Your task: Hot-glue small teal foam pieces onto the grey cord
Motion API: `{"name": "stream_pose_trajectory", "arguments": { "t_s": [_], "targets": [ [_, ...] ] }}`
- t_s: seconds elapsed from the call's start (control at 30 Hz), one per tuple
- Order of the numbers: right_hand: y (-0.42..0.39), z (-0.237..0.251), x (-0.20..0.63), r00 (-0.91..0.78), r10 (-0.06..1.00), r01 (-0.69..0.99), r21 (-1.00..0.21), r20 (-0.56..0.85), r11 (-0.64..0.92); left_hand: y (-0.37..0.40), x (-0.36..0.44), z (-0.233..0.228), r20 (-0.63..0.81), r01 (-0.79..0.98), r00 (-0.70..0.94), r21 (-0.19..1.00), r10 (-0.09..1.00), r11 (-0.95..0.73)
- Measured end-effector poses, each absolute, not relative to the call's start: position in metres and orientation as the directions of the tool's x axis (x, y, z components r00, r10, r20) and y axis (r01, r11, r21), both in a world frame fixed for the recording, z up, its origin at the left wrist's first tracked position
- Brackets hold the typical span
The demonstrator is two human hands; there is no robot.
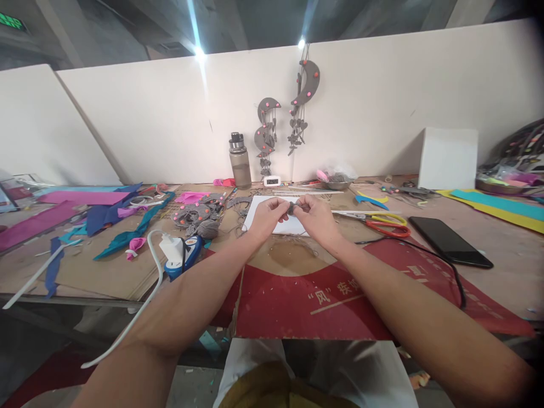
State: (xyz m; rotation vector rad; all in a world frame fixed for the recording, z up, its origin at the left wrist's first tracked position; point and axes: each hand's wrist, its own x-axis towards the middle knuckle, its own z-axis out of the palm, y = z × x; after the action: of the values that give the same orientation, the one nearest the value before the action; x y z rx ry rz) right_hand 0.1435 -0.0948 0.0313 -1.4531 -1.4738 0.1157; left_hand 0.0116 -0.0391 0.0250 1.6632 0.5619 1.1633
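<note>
Over a white sheet on the table, my left hand and my right hand meet fingertip to fingertip. Both pinch a small dark grey piece, mostly covered by the fingers, so its exact kind does not show. Grey yarn strands trail on the cardboard just below the sheet. A pile of grey crescent pieces with pink dots and yarn lies left of my hands. Scissors with red and yellow handles rest to the right.
A bottle and small white digital clock stand behind. Grey moon hangings hang on the white partition. A phone and black cable lie right. A blue power strip with white plug and coloured strips lie left.
</note>
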Motion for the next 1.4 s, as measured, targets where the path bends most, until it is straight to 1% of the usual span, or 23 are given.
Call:
{"name": "stream_pose_trajectory", "arguments": {
  "t_s": [0.13, 0.23, 0.6, 0.77, 1.03, 1.23, 1.4],
  "targets": [
    [-0.0952, 0.0316, 0.1435, 0.25, 0.79, 0.683, -0.68, 0.56, 0.266, -0.0418, 0.0111, 0.0266, 0.434, -0.086, 0.419, 0.893, 0.797, -0.442],
    [-0.0945, 0.0305, 0.1445, 0.253, 0.788, 0.689, -0.676, 0.562, 0.261, -0.0443, 0.0112, 0.0283, 0.439, -0.068, 0.412, 0.889, 0.799, -0.453],
    [-0.094, 0.0298, 0.1454, 0.237, 0.788, 0.701, -0.662, 0.569, 0.267, -0.0445, 0.0122, 0.0255, 0.475, -0.062, 0.389, 0.869, 0.79, -0.492],
    [-0.0945, 0.0308, 0.1455, 0.236, 0.792, 0.703, -0.662, 0.563, 0.261, -0.0447, 0.0117, 0.025, 0.466, -0.071, 0.396, 0.874, 0.791, -0.48],
    [-0.0959, 0.0332, 0.1435, 0.229, 0.77, 0.725, -0.632, 0.595, 0.272, -0.0477, 0.01, 0.0255, 0.475, -0.072, 0.393, 0.869, 0.787, -0.489],
    [-0.0974, 0.0342, 0.1412, 0.237, 0.776, 0.73, -0.635, 0.584, 0.255, -0.0472, 0.011, 0.0252, 0.465, -0.059, 0.377, 0.875, 0.801, -0.48],
    [-0.0975, 0.0345, 0.1419, 0.232, 0.775, 0.735, -0.628, 0.588, 0.256, -0.0447, 0.0113, 0.0232, 0.477, -0.071, 0.389, 0.868, 0.788, -0.491]
  ]
}}
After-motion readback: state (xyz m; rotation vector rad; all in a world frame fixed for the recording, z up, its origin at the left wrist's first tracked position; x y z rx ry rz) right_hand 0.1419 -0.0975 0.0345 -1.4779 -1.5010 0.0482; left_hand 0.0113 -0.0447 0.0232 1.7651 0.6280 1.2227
